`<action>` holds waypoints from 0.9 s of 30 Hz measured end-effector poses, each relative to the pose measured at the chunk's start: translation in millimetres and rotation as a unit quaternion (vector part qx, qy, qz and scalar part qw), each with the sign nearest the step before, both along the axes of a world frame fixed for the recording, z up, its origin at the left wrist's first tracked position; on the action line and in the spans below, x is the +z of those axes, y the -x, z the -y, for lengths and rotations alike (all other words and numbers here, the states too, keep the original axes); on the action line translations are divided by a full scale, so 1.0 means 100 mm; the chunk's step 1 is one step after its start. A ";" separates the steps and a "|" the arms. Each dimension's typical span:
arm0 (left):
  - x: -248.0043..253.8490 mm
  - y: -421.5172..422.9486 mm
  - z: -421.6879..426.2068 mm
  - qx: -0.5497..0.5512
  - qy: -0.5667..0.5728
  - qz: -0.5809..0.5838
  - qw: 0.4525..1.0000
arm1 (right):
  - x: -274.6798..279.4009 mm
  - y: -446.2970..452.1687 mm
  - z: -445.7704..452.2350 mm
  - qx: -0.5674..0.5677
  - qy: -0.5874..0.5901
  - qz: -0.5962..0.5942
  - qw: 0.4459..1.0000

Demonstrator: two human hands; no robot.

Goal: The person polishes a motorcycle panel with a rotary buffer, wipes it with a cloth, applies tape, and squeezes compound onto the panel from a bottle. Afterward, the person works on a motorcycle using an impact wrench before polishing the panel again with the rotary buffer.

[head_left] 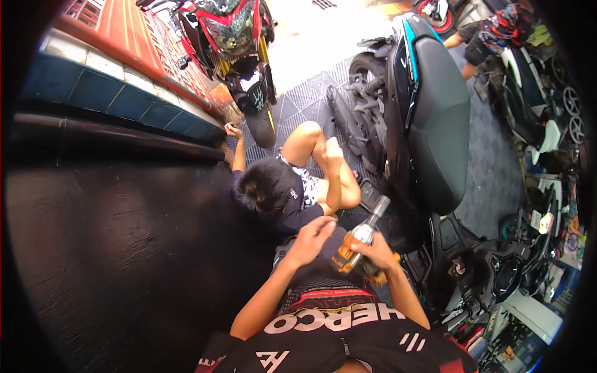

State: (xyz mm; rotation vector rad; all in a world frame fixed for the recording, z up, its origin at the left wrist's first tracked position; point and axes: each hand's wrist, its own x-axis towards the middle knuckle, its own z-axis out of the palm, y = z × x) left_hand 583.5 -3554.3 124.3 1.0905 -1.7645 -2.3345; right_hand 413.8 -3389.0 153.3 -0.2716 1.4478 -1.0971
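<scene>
My right hand [375,252] grips an orange-and-silver cordless impact wrench [357,241]. A long silver socket [378,211] on its nose points up and away from me. To the left of the tool is my left hand [311,241], its fingers loosely bent with the thumb apart and no object visible in it. Just beyond my hands a person in a dark shirt [267,186] sits on the floor. Right of the wrench stands a scooter with a long black seat [438,130] and blue trim.
A red-and-black motorcycle [233,37] faces this way at the upper left. Along the left runs a blue tiled ledge [99,90] above a dark surface [112,248]. Another person [491,37] is at the upper right. Motorcycle parts and wheels [572,115] crowd the right side.
</scene>
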 end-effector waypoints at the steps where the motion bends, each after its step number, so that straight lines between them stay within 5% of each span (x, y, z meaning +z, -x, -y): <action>1: 0.13 0.05 0.06 -0.047 -0.081 0.036 0.995 | 0.09 -0.18 -0.03 0.002 -0.032 0.000 0.999; 6: -0.40 0.06 -0.18 -0.102 -0.215 0.058 0.970 | 0.11 -1.08 -0.16 0.009 -0.093 -0.085 0.992; 7: -0.70 -0.02 -0.36 -0.059 -0.253 0.028 0.965 | 0.12 -1.13 -0.20 0.078 -0.152 -0.169 0.971; 9: -0.54 -0.13 -0.39 -0.004 -0.384 0.056 0.921 | 0.33 -1.17 -0.16 0.094 -0.212 -0.167 0.958; 11: -0.58 -0.22 -0.47 -0.030 -0.419 0.020 0.907 | 0.32 -1.28 -0.30 0.019 -0.149 -0.128 0.980; 16: -0.53 -0.30 -0.43 -0.017 -0.528 0.047 0.848 | 0.34 -1.49 -0.68 0.047 -0.002 -0.152 0.987; 19: -0.51 -0.17 -0.51 0.049 -0.537 0.096 0.836 | 0.58 -1.61 -0.42 0.116 -0.197 -0.355 0.907; 22: -0.27 0.16 -0.58 0.048 -0.486 0.028 0.872 | 0.42 -1.62 -0.36 -0.032 -0.199 -0.388 0.899; 25: 0.06 0.47 -0.63 -0.008 -0.549 -0.010 0.836 | 0.43 -1.58 -0.50 -0.163 -0.132 -0.403 0.891; 27: 0.18 0.58 -0.75 -0.033 -0.570 0.003 0.821 | 0.51 -1.56 -0.66 -0.152 -0.109 -0.439 0.879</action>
